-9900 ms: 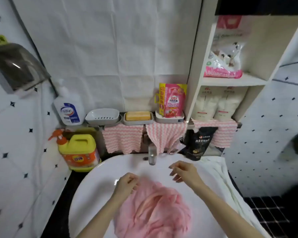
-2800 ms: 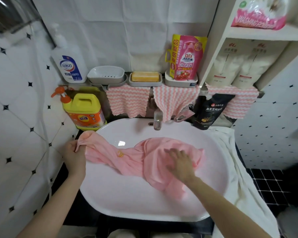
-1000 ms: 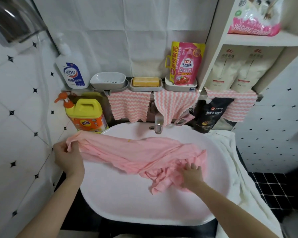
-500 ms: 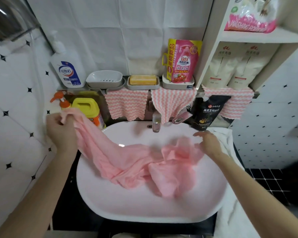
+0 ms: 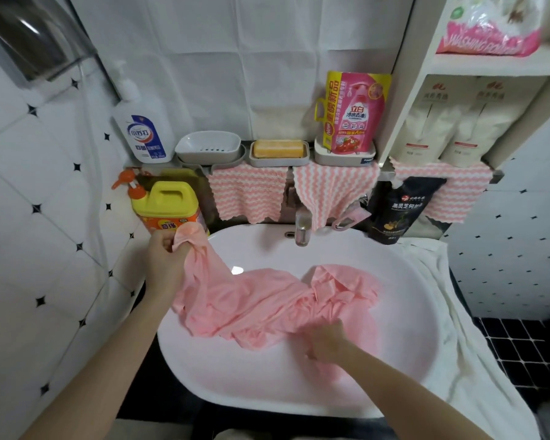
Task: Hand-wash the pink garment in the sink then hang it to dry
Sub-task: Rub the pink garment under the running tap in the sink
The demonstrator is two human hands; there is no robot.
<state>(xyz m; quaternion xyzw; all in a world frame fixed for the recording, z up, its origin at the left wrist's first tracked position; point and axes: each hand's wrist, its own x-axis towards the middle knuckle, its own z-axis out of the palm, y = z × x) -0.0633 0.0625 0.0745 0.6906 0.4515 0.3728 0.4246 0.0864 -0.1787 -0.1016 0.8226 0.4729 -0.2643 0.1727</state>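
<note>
Right hand [image 5: 327,344] drops from sink's [image 5: 410,281] far-right rim onto pink garment [image 5: 251,303], grip unclear; left hand [image 5: 165,258] clamps its end at left rim to stretch it.

The blurred right hand [image 5: 326,342] buries its fingertips in the pink garment [image 5: 261,304], and the top edge crops the washing-powder bag [image 5: 489,33].

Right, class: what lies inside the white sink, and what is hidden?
The pink garment lies spread in the sink, one end gripped by the left hand, its near edge held by the right hand. Whatever lies under it cannot be seen.
</note>
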